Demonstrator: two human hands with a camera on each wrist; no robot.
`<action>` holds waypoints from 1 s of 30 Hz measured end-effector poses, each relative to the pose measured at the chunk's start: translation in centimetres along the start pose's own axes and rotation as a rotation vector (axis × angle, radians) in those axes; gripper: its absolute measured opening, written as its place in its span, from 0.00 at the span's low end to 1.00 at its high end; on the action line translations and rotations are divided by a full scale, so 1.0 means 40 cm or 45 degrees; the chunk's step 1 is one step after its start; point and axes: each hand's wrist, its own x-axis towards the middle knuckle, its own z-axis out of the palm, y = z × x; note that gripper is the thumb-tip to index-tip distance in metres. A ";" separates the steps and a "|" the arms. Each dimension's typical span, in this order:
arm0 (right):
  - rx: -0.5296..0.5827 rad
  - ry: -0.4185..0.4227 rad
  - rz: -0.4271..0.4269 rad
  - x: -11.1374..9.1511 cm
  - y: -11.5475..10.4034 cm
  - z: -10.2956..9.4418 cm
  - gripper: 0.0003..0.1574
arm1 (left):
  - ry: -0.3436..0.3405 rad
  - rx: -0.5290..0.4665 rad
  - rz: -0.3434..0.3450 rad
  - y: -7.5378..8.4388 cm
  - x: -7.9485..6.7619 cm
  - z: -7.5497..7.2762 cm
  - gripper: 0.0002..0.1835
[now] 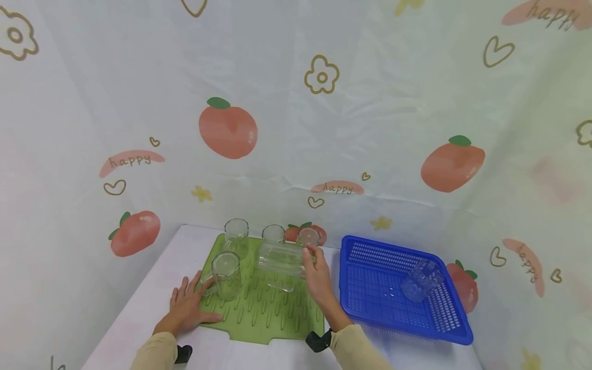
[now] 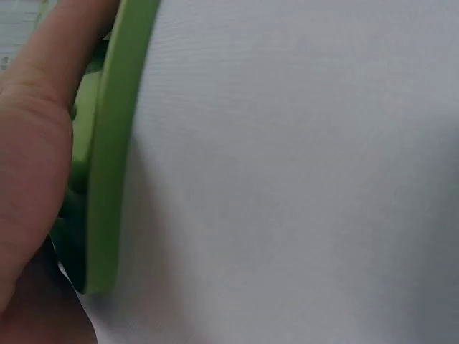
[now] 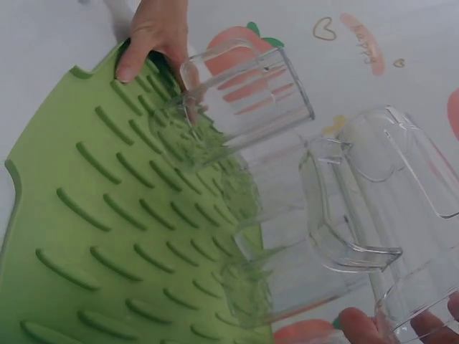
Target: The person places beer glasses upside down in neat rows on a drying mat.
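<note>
My right hand (image 1: 319, 275) grips a clear glass mug (image 1: 282, 258) at one end and holds it sideways above the green drying mat (image 1: 259, 321). That mug's handle (image 3: 355, 258) points down toward the mat. My left hand (image 1: 187, 307) rests with spread fingers on the mat's left edge, the thumb lying over its front part. Close beside the left fingers stands another glass mug (image 1: 226, 277), its handle turned toward them. More glass mugs stand along the mat's back: one at left (image 1: 237, 239), one in the middle (image 1: 274, 234) and one at right (image 1: 309, 236), the latter two partly hidden.
A blue plastic basket (image 1: 370, 308) stands right of the mat on the white table (image 1: 139, 308). In its right side lies a glass mug (image 1: 418, 282). A patterned curtain (image 1: 370, 128) hangs right behind the table and along its sides.
</note>
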 end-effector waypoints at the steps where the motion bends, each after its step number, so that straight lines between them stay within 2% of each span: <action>1: 0.001 0.001 0.004 0.002 0.002 0.004 0.31 | -0.014 -0.006 -0.004 0.001 0.000 -0.003 0.63; 9: 0.023 -0.016 0.028 0.015 0.017 0.029 0.28 | -0.027 -0.036 0.024 -0.002 0.004 -0.045 0.64; 14: 0.016 -0.030 0.017 0.016 0.026 0.033 0.30 | -0.021 -0.176 0.044 -0.008 0.004 -0.080 0.66; 20: -0.037 0.000 0.012 0.016 0.029 0.031 0.33 | 0.102 -0.259 0.094 -0.004 0.007 -0.128 0.65; 25: -0.035 0.004 0.007 0.018 0.028 0.034 0.34 | 0.197 -0.262 0.136 0.019 0.011 -0.184 0.65; 30: 0.026 0.000 0.044 0.018 0.025 0.040 0.31 | 0.280 -0.231 0.222 0.053 0.020 -0.229 0.66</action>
